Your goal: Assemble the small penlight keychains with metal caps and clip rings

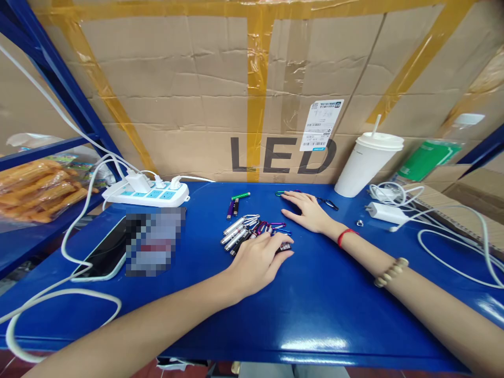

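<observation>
My left hand (254,260) lies over a pile of small metal penlights (235,231), silver and black, with coloured carabiner clips (279,226) on some. Between its thumb and fingers the labelled end of a black penlight (285,246) shows; the palm hides the rest. Farther back, my right hand (307,210) is flat on the blue table with its fingers stretched out, beside a green clip (279,193) and a black clip (329,203). Left of it lie a green penlight (241,196), a purple one (230,210) and a black one (235,207).
A large cardboard box (189,105) walls off the back. At left are a white power strip (147,194), cables and a phone (104,249). A lidded cup (368,163), a bottle (433,152) and a white charger (388,213) stand or lie at right. A tiny metal piece (359,223) is nearby.
</observation>
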Demonstrator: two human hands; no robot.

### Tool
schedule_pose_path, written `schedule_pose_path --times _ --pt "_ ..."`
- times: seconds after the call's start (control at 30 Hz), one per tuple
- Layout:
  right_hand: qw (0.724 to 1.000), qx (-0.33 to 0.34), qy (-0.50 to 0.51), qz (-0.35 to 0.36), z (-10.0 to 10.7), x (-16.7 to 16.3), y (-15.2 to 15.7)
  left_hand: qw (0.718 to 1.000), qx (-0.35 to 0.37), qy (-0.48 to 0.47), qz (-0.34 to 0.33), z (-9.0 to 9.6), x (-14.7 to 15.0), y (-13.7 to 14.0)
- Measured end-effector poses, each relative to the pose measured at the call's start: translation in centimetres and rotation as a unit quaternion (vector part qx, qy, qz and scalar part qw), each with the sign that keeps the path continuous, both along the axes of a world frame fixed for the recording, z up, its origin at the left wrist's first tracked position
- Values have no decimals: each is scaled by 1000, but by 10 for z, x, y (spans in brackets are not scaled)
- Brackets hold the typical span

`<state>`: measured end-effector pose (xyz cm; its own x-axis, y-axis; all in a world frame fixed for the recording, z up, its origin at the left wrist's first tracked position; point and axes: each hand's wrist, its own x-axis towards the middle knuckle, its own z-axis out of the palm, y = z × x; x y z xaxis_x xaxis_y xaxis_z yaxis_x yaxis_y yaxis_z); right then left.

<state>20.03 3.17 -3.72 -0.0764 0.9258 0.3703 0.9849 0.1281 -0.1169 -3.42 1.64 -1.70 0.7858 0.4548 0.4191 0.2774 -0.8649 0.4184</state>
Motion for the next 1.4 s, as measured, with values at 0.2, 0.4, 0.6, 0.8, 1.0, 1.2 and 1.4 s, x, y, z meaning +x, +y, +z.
schedule_pose_path --times 0.2,0.4,0.6,0.8,1.0,1.2,1.4 --pt "998 52 27 12 3 -1 -3 1000 -12 10 0 1 -3 0" --pt "997 67 41 19 7 -2 -7 999 -47 5 7 4 -3 0" --pt "992 57 100 57 7 -8 -9 996 -81 9 22 9 -3 0" --pt "980 43 173 91 2 -11 -9 992 -119 22 24 10 -4 1" --pt "980 35 178 79 4 -10 -12 988 -154 0 27 4 -3 1" --pt "970 58 216 89 13 -19 -17 986 -159 -24 37 2 -3 2" --pt "945 74 293 126 25 -39 -27 990 -128 -50 45 0 -1 6"
